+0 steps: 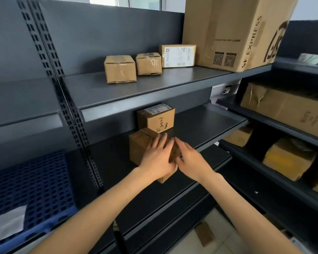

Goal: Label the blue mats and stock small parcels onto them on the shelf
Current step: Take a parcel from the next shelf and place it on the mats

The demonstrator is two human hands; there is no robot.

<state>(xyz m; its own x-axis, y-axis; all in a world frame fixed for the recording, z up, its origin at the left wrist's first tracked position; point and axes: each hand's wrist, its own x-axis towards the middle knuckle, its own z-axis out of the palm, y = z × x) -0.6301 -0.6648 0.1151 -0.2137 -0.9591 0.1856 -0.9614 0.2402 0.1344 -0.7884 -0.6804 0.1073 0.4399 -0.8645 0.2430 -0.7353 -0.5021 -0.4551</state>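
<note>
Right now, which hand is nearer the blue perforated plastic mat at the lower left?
Left. The left hand rests on a small brown cardboard parcel, on the side toward the blue perforated plastic mat; the right hand is farther right, beyond it.

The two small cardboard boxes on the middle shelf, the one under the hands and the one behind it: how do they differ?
The brown cardboard box with black handwriting stands untouched further back, with a printed label on top. The darker brown cardboard box in front shows no writing, and both the left hand and the right hand rest on it. Both are small parcels on the same dark metal shelf.
</note>
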